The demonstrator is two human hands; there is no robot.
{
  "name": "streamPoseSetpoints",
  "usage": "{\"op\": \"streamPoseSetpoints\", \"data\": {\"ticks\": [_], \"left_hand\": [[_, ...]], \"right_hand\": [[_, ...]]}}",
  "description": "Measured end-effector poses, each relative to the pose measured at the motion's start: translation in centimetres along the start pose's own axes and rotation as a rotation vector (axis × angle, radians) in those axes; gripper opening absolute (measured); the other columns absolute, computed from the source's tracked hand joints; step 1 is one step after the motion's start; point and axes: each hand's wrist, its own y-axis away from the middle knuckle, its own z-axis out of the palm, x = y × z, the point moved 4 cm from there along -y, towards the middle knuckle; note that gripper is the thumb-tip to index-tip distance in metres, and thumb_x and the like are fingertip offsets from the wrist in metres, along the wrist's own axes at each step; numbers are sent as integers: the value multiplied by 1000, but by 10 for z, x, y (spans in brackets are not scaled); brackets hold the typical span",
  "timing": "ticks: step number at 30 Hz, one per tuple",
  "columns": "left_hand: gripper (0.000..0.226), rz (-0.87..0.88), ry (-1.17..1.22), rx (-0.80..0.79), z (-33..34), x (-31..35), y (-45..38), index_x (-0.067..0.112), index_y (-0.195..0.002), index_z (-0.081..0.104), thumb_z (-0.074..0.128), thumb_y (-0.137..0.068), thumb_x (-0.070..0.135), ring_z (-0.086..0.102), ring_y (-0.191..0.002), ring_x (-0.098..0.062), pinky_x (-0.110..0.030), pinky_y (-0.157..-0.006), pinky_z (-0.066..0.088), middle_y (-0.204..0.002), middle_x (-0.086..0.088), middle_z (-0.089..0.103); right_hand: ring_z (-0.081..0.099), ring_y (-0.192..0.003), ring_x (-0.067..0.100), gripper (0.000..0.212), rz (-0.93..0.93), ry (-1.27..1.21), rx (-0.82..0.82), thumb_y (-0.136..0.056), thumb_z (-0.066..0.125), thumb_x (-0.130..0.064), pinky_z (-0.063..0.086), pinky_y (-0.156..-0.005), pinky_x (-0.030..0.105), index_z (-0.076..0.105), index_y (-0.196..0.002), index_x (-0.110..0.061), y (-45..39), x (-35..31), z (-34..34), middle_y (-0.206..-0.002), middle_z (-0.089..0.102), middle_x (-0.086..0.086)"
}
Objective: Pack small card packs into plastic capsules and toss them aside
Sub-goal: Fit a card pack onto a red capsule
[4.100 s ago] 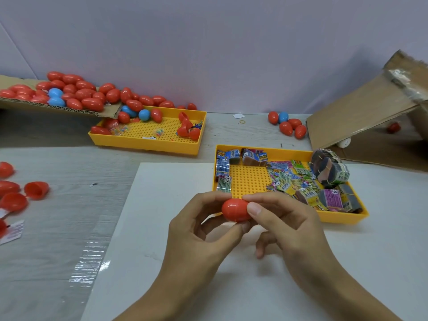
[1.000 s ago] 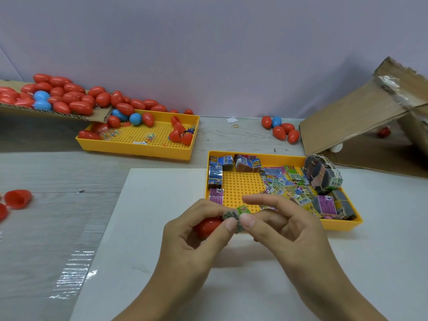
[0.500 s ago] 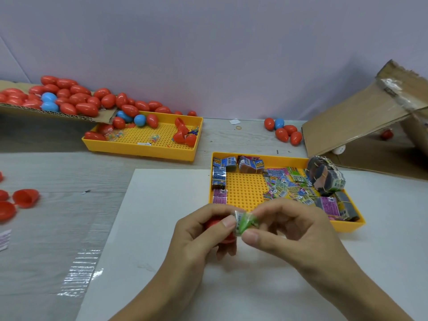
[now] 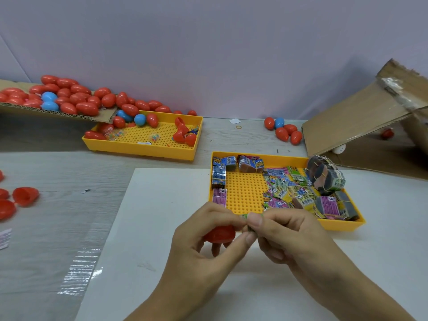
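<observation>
Left hand (image 4: 199, 246) curls its fingers around a red capsule half (image 4: 220, 234). Right hand (image 4: 291, 237) pinches a small green card pack (image 4: 246, 217), mostly hidden, at the capsule's three o'clock rim, above the white sheet (image 4: 148, 228).

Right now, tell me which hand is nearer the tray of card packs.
Right. The right hand sits just in front of the card tray's near rim, pinching a small pack. The left hand holds a red capsule farther left of it.
</observation>
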Motion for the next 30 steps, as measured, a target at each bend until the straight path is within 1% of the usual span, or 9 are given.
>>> {"op": "streamPoseSetpoints", "data": {"ticks": [2,4,8,10,15,21,24,28,30], "left_hand": [[10,-30,6,36,0,-1,0,21,-90,72,73,-84,29,64,-77,-21,-34,-57,51,-88,3,66],[7,-54,19,62,-1,-1,0,27,-90,72,70,-84,30,65,-82,-19,-25,-63,52,-87,8,67],[6,-67,6,84,-2,-2,0,29,-89,72,68,-84,31,66,-83,-19,-20,-67,52,-85,8,68],[7,-72,-5,86,-2,-2,0,28,-89,73,68,-85,31,66,-83,-19,-21,-68,53,-85,6,68],[6,-58,-24,94,-2,-2,1,28,-88,72,68,-85,31,66,-80,-19,-19,-66,51,-83,8,67],[24,-105,116,85,-2,-7,5,30,-104,64,68,-82,24,65,-92,-18,-18,-76,52,-95,3,66],[28,-121,189,94,-2,-12,7,34,-102,58,63,-79,19,63,-101,-21,-22,-83,52,-105,-4,64],[25,-78,108,100,-2,-14,5,30,-105,62,66,-82,22,60,-109,-27,-25,-84,54,-109,2,62],[27,-62,67,83,-1,-13,5,27,-109,63,69,-83,24,60,-109,-33,-29,-80,57,-111,2,60]], "right_hand": [[28,-45,14,41,-11,-11,7,-69,72,-46,20,-45,21,56,-46,-16,0,-2,0,-43,30,-5],[28,-46,16,44,-27,-35,2,-70,70,-43,18,-47,26,45,-42,-21,0,-3,-1,-43,26,-4],[29,-45,12,20,-72,40,17,-75,71,-29,24,-44,19,73,-61,-14,2,-4,-1,-45,33,-5],[28,-46,12,19,-111,89,64,-76,69,-28,26,-43,17,77,-73,-11,2,-4,-1,-48,34,-1],[30,-48,10,31,-171,115,88,-71,71,-44,28,-44,17,79,-79,-15,4,-3,0,-49,38,-2],[33,-50,8,21,-211,179,182,-75,71,-35,31,-47,13,78,-75,-15,4,-5,-4,-51,38,-1],[31,-50,10,24,-182,202,190,-74,81,-38,29,-46,16,77,-73,-14,3,-5,-6,-52,37,2],[30,-51,11,31,-137,210,154,-70,69,-43,28,-46,16,76,-72,-13,3,-2,-3,-53,36,2],[31,-49,10,28,-108,168,135,-75,75,-39,28,-45,16,75,-72,-11,2,-1,-2,-53,36,3]]}}
